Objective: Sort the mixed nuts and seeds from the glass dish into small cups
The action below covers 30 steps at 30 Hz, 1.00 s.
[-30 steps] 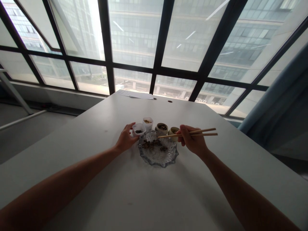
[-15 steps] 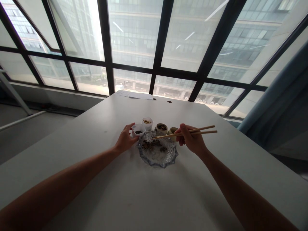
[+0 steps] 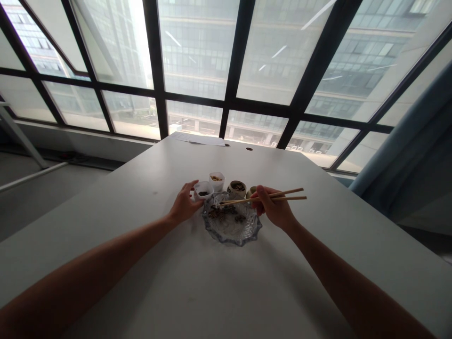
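My left hand is closed around the side of a small white cup with dark bits inside. A pair of wooden chopsticks is gripped in my right hand, their tips over the left part of a clear glass bowl. Dark brown pieces lie in that bowl, too small to name. Behind it stand a second white cup with yellowish-brown contents and a pale round cup holding dark pieces. Another pale cup is partly hidden by my right hand.
Everything stands on a large white table. Paper sheets lie at its far edge, near a round hole in the tabletop. Large windows rise behind, and a blue curtain hangs at the right.
My right hand has shifted left with the chopsticks, and their tips have moved slightly left over the glass bowl. My left hand and the white cup have stayed in place.
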### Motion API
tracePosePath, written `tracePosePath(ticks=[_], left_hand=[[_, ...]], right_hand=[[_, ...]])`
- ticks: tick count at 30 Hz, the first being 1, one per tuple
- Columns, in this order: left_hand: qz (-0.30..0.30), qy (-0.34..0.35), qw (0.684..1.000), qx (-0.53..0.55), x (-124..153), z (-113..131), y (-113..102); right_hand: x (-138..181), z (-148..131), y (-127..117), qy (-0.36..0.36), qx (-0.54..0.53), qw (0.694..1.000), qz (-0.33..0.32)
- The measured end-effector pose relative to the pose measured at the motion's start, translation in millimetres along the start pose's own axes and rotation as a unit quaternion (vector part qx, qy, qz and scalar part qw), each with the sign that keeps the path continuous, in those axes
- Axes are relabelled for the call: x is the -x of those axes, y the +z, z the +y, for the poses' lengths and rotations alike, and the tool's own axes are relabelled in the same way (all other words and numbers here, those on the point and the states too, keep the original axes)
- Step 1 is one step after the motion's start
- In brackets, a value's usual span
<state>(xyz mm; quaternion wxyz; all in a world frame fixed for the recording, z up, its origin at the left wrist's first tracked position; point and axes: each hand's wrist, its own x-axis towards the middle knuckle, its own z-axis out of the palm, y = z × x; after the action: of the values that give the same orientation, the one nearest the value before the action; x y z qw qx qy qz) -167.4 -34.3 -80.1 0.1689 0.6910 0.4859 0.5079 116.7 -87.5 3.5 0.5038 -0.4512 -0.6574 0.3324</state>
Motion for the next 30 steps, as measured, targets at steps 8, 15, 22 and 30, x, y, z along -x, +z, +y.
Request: tracePosePath(ticks=[8,15,22,30], left_hand=[[-0.004,0.0,1.0,0.002,-0.2,-0.8,-0.8],[-0.005,-0.006,1.0,-0.001,0.2,0.3,-0.5],[-0.007,-0.001,1.0,0.001,0.1,1.0,-1.8],[-0.012,-0.017,1.0,-0.002,-0.3,4.8,-1.6]], right_hand=[[5.6,-0.4,3.3,-0.04,0.033,0.999,0.011],[7.5,-1.2,1.2,-0.067,0.036,0.996,0.036],[10.6,1.0,-1.8,-0.104,0.101,0.988,-0.054],[10.8,0.8,0.5,-0.124,0.121,0.98,-0.099]])
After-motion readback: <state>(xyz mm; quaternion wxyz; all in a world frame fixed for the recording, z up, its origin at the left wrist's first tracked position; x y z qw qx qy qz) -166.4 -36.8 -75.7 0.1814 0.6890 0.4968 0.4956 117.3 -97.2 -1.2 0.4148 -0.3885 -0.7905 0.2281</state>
